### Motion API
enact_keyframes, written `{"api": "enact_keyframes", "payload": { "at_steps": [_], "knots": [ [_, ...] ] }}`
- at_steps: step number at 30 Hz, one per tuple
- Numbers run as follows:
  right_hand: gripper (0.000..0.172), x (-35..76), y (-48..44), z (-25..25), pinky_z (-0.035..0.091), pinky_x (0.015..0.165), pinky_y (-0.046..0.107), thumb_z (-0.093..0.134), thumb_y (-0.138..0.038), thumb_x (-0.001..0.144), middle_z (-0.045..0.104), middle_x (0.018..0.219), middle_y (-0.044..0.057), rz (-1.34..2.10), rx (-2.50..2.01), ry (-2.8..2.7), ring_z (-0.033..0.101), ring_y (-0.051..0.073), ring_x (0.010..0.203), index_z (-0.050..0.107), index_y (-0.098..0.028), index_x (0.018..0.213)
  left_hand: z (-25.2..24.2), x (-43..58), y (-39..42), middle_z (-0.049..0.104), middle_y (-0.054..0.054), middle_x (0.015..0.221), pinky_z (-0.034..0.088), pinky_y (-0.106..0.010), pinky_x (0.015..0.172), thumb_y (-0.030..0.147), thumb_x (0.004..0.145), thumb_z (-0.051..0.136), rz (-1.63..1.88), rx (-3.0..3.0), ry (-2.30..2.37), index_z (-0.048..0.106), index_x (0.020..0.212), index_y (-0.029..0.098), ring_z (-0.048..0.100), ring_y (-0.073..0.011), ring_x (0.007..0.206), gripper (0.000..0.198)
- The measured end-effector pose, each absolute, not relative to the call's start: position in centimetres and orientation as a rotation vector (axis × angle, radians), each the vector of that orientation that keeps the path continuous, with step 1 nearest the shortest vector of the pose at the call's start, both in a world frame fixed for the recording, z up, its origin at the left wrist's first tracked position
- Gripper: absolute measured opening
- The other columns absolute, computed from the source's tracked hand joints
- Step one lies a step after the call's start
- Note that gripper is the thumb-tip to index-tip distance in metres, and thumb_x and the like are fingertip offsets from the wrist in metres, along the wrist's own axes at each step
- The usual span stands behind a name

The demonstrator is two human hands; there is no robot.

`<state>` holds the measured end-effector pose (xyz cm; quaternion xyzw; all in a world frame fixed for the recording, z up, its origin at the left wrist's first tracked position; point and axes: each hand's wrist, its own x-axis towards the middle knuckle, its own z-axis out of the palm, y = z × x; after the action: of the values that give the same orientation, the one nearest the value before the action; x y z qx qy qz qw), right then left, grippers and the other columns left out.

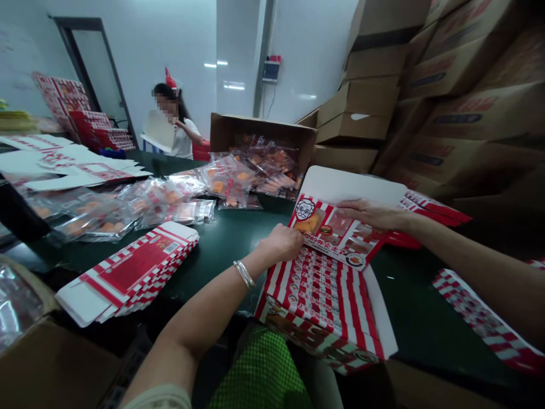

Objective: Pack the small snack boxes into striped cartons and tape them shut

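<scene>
A small red-and-white striped box (pixel 334 230) with clear windows and a printed face lies tilted over a row of striped boxes (pixel 317 287). That row sits inside a larger striped carton (pixel 306 329) at the table's front edge. My left hand (pixel 287 243), with a silver bangle at the wrist, is closed on the small box's left edge; its fingertips are partly hidden. My right hand (pixel 368 215) lies across the small box's upper edge, fingers stretched out, thumb out of sight. Behind both hands stands a white panel (pixel 349 184).
Flattened striped boxes (pixel 136 267) are stacked at left. Clear food packets (pixel 170 196) spill from a cardboard box (pixel 219 130). More striped boxes (pixel 485 324) lie at right. Tall cardboard cartons (pixel 460 113) rise behind. A co-worker (pixel 183 136) holds a white box across the table.
</scene>
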<state>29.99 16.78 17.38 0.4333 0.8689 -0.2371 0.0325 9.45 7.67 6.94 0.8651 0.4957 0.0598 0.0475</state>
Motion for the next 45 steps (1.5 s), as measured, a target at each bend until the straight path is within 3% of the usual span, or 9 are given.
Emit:
{"api": "enact_keyframes", "payload": {
  "at_steps": [4, 19, 24, 29, 34, 39, 45],
  "knots": [
    [0.066, 30.0, 16.8, 17.3, 0.055, 0.087, 0.042, 0.048, -0.069, 0.082, 0.068, 0.117, 0.010, -0.916, 1.351, 2.642, 0.068, 0.028, 0.097, 0.059, -0.019, 0.124, 7.0, 9.5, 7.9, 0.069, -0.017, 0.110, 0.052, -0.037, 0.077, 0.011, 0.088, 0.042, 0.144, 2.675, 1.543, 0.066, 0.100, 0.011, 0.067, -0.0284, 0.099, 0.027],
    [0.066, 29.7, 16.9, 17.3, 0.054, 0.086, 0.036, 0.042, -0.074, 0.080, 0.071, 0.109, 0.008, -0.760, 1.308, 2.713, 0.067, 0.027, 0.096, 0.068, -0.018, 0.106, 6.7, 9.3, 8.1, 0.071, -0.013, 0.100, 0.052, -0.038, 0.076, 0.016, 0.089, 0.041, 0.057, 2.755, 1.536, 0.067, 0.092, 0.015, 0.068, -0.0269, 0.091, 0.026],
    [0.062, 29.7, 16.1, 17.3, 0.052, 0.083, 0.037, 0.064, -0.055, 0.074, 0.067, 0.118, 0.011, -0.455, 1.311, 2.786, 0.065, 0.029, 0.099, 0.059, -0.018, 0.124, 7.0, 9.4, 8.1, 0.072, -0.013, 0.101, 0.052, -0.038, 0.079, 0.015, 0.089, 0.042, 0.016, 2.746, 1.531, 0.068, 0.091, 0.015, 0.068, -0.0267, 0.095, 0.026],
    [0.045, 29.4, 15.7, 17.5, 0.047, 0.076, 0.032, 0.071, -0.032, 0.070, 0.072, 0.099, 0.008, -0.129, 1.193, 2.860, 0.065, 0.025, 0.089, 0.064, -0.018, 0.112, 7.5, 9.3, 7.9, 0.071, -0.013, 0.106, 0.052, -0.037, 0.080, 0.013, 0.089, 0.043, -0.011, 2.756, 1.529, 0.067, 0.096, 0.016, 0.067, -0.0274, 0.099, 0.026],
    [0.046, 29.2, 15.0, 17.8, 0.045, 0.071, 0.030, 0.071, -0.027, 0.075, 0.071, 0.097, 0.010, -0.031, 1.122, 2.927, 0.065, 0.023, 0.085, 0.060, -0.016, 0.119, 7.7, 9.4, 7.5, 0.072, -0.014, 0.105, 0.051, -0.039, 0.083, 0.009, 0.086, 0.044, -0.031, 2.784, 1.522, 0.067, 0.093, 0.016, 0.068, -0.0274, 0.098, 0.025],
    [0.050, 29.6, 14.8, 16.4, 0.047, 0.077, 0.032, 0.070, -0.023, 0.077, 0.069, 0.108, 0.014, -0.065, 1.098, 2.995, 0.065, 0.025, 0.092, 0.057, -0.014, 0.124, 7.2, 9.2, 7.4, 0.070, -0.013, 0.112, 0.052, -0.037, 0.083, 0.008, 0.087, 0.042, -0.005, 2.817, 1.514, 0.065, 0.098, 0.016, 0.066, -0.0269, 0.103, 0.027],
    [0.059, 31.7, 15.0, 13.7, 0.046, 0.092, 0.039, 0.066, -0.032, 0.082, 0.063, 0.122, 0.016, -0.270, 1.057, 3.011, 0.061, 0.029, 0.107, 0.046, -0.014, 0.135, 5.9, 8.6, 7.2, 0.070, -0.013, 0.110, 0.050, -0.038, 0.091, 0.009, 0.092, 0.035, 0.052, 2.806, 1.485, 0.065, 0.101, 0.013, 0.065, -0.0251, 0.104, 0.031]
  ]
}}
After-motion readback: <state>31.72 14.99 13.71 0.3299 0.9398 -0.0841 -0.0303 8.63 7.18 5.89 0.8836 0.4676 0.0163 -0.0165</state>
